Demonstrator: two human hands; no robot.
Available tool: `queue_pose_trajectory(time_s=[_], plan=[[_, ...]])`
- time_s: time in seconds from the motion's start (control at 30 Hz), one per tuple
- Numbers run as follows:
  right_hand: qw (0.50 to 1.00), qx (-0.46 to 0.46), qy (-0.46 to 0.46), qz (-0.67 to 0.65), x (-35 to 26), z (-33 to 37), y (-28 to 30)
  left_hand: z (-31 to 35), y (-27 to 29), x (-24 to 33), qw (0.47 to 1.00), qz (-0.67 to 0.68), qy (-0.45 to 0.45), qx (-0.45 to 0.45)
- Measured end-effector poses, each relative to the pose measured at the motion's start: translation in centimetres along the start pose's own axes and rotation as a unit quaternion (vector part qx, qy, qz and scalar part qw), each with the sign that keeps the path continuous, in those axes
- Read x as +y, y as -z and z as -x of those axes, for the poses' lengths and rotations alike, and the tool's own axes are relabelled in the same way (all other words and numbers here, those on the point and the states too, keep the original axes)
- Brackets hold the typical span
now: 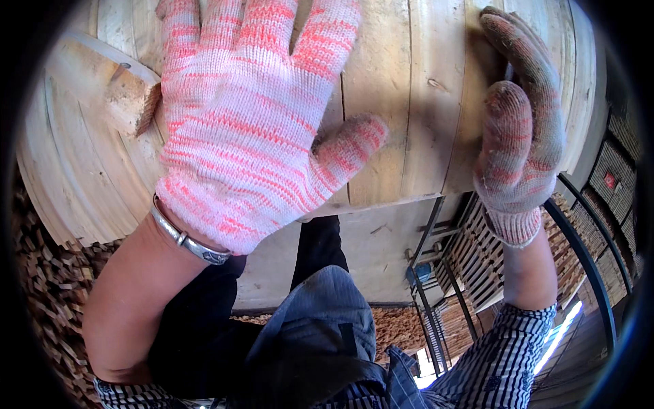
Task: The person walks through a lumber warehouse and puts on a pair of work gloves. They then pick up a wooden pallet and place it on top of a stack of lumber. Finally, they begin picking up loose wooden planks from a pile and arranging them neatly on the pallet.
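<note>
My left hand, in a pink-and-white knit glove with a silver bracelet at the wrist, is spread over a row of pale wooden planks. Its fingers are stretched out and some tips run past the upper edge. At the right side of the planks is my right hand, in a soiled glove of the same knit. Seen from its thumb side, it has its fingers extended and the thumb slightly apart, with nothing visible between them. A short wooden block lies on the planks left of my left hand.
Heaped wood offcuts fill the lower left. On the right are a dark metal rail and stacked slatted wood. My grey-blue apron hangs close below the planks' near edge, above a pale floor.
</note>
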State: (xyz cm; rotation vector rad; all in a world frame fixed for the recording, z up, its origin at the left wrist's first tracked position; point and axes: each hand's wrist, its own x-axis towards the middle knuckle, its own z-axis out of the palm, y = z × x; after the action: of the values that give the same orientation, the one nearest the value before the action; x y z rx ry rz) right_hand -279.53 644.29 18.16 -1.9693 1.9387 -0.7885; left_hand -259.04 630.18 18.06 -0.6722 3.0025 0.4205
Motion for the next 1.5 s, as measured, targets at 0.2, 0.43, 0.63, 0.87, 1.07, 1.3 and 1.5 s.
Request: queue_pose_trajectory(time_s=[0.2,0.43,0.63,0.87,1.07,1.3,1.5], plan=[[0.999,0.037,0.033,-0.018,-0.7,3.5,1.5,0.2,1.3,0.9,0.999,-0.045,0.021,-0.003],[0.993,0.040,-0.102,-0.043,-4.2,14.4,2.2,-1.5,1.8,3.4,0.998,-0.058,0.025,-0.012],[0.945,-0.265,-0.172,0.086,-2.4,23.7,-9.4,-0.6,-1.6,2.6,0.983,-0.152,-0.012,0.099],[0.701,-0.646,-0.301,0.002,6.5,22.7,-19.2,0.3,-1.9,2.0,0.983,-0.137,-0.005,0.121],[0.741,-0.597,-0.303,-0.052,8.0,20.8,-20.4,0.2,-0.5,3.4,0.988,-0.129,0.074,0.040],[0.731,-0.610,-0.305,-0.027,8.4,17.9,-18.6,0.2,-1.6,2.2,0.990,-0.102,0.022,0.099],[0.698,-0.608,-0.380,-0.011,8.4,19.5,-18.8,0.0,0.0,3.3,0.986,-0.155,0.067,0.000]])
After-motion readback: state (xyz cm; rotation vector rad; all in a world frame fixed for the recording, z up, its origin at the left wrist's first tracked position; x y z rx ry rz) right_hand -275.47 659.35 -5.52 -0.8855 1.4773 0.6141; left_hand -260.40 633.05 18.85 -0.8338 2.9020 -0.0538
